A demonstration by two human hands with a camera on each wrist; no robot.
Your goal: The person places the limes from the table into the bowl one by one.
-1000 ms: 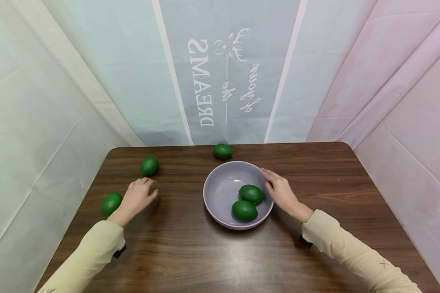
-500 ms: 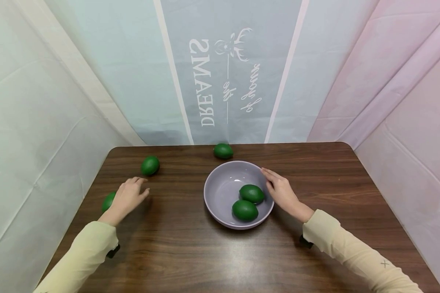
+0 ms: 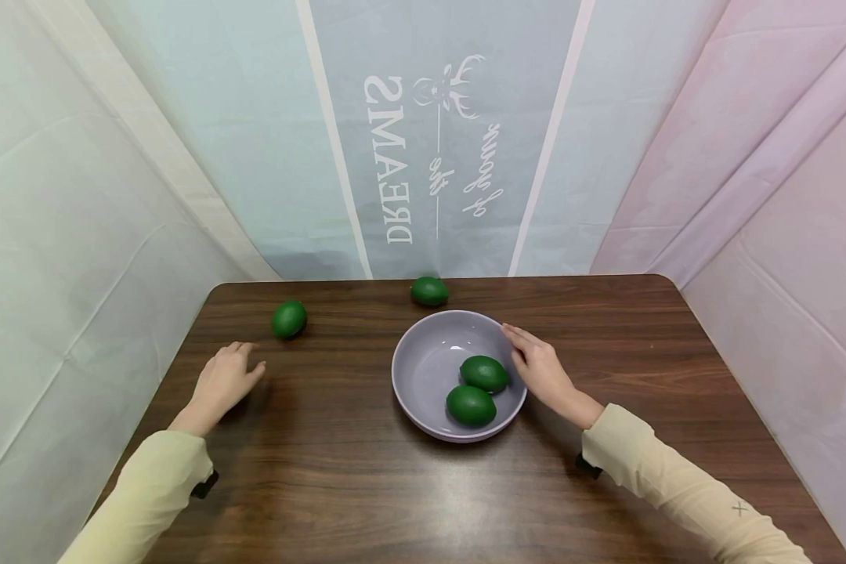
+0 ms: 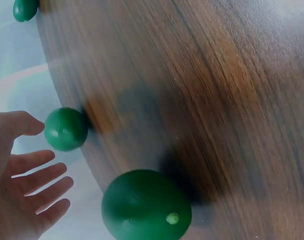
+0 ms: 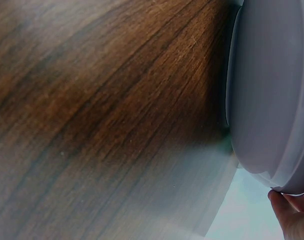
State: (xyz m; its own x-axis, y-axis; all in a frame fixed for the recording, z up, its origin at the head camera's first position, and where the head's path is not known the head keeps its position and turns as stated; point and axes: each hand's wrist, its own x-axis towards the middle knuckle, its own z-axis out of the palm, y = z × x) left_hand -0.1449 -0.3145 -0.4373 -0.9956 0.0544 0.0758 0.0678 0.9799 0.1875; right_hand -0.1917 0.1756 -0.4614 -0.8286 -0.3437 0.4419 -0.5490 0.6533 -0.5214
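My left hand (image 3: 220,381) hovers at the table's left side with fingers loosely bent and holds nothing. In the left wrist view a large green lime (image 4: 141,207) lies close by it; the head view hides this lime behind the hand and arm. Beyond the fingertips is a second lime (image 3: 288,319). My right hand (image 3: 544,374) rests against the right rim of a greyish-purple bowl (image 3: 423,368), its fingers fairly straight along the edge. Two limes, one (image 3: 483,374) behind the other (image 3: 471,405), lie in the bowl's right half.
Another lime (image 3: 429,291) sits behind the bowl near the back edge of the dark wooden table (image 3: 366,486). A pale printed cloth (image 3: 458,157) hangs behind the table, with light cloth walls on both sides.
My left hand has moved left, over the left lime, which was visible beside it and is now hidden in the head view. My right hand and the bowl have stayed in place.
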